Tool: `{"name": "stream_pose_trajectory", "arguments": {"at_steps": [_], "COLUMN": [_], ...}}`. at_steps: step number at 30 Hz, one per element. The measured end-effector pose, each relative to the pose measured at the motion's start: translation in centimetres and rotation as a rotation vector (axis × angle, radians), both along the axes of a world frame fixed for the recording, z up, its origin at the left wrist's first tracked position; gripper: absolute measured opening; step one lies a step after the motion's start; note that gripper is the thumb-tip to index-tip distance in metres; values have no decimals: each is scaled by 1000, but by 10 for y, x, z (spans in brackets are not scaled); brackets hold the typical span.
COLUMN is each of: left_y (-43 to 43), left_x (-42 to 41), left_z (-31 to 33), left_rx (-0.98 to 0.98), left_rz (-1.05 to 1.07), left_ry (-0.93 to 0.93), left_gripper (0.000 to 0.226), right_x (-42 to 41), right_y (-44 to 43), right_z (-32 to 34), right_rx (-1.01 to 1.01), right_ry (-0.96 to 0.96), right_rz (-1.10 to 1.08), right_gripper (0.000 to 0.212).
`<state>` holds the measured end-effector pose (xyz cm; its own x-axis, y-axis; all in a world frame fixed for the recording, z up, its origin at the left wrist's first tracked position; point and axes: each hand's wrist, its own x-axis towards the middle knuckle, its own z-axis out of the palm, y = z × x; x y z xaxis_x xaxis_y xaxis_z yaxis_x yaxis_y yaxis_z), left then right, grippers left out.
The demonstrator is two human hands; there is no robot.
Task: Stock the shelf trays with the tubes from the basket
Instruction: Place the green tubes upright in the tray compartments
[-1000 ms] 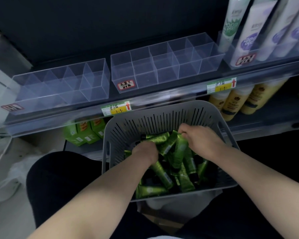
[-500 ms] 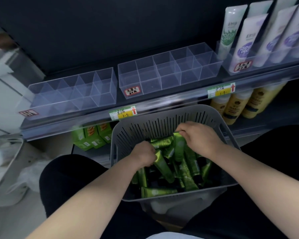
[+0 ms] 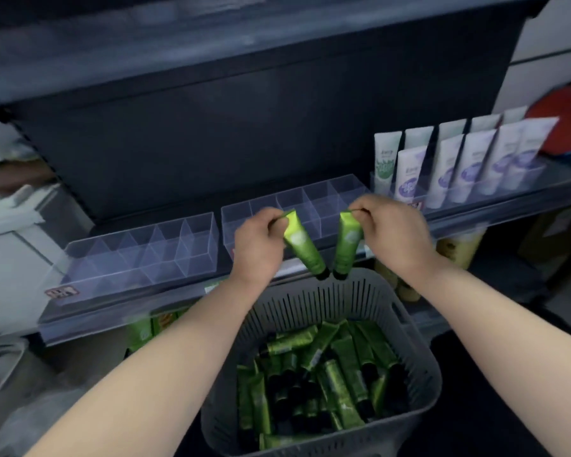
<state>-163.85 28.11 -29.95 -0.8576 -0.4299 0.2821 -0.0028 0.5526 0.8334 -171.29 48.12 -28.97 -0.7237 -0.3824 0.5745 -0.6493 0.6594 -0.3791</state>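
Hands are up at shelf height, each carrying one green tube by its flat crimped end. The left hand [image 3: 257,244] pinches the left tube [image 3: 302,243] between thumb and fingertips, and the right hand [image 3: 393,234] pinches the right tube [image 3: 346,243] the same way, so both hang cap-down with their dark caps nearly meeting just above the rim of the grey basket [image 3: 419,357]. Held by the crimp like that, I'd say, they are ready to drop cap-first and stand upright, the way the white and purple tubes [image 3: 449,169] further right on the shelf already stand.

Both tubes hover in front of the middle clear tray [image 3: 327,199], whose divided compartments look empty. The left clear tray [image 3: 165,249] beside it looks empty too, so stocking has hardly begun by my reckoning. Plenty more green tubes [image 3: 320,374] lie jumbled in the basket, which sits close below the shelf edge and keeps each trip short.

Next, I'd guess, each tube goes into its own compartment; the thin clear walls are hard to see, so a cap could catch on a divider.
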Motion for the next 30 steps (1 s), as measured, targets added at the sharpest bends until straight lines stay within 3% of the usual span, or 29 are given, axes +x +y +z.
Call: {"name": "stream_pose_trajectory", "arguments": {"at_steps": [5, 9, 20, 30], "left_y": [-4, -5, -2, 15], "left_x": [-45, -91, -189, -242], "left_z": [45, 66, 71, 58], "left_rx": [101, 112, -20, -312], "left_rz": [79, 104, 128, -35], "left_ry": [191, 211, 164, -117], "left_gripper": [21, 29, 17, 23], "right_x": [-55, -101, -179, -182], "right_y": [-6, -20, -37, -42], "right_z": [45, 60, 43, 52], "right_rx": [-144, -148, 259, 498], "right_ry": [160, 171, -162, -52], "right_rz": [-67, -103, -33, -98], "right_gripper": [18, 19, 27, 41]}}
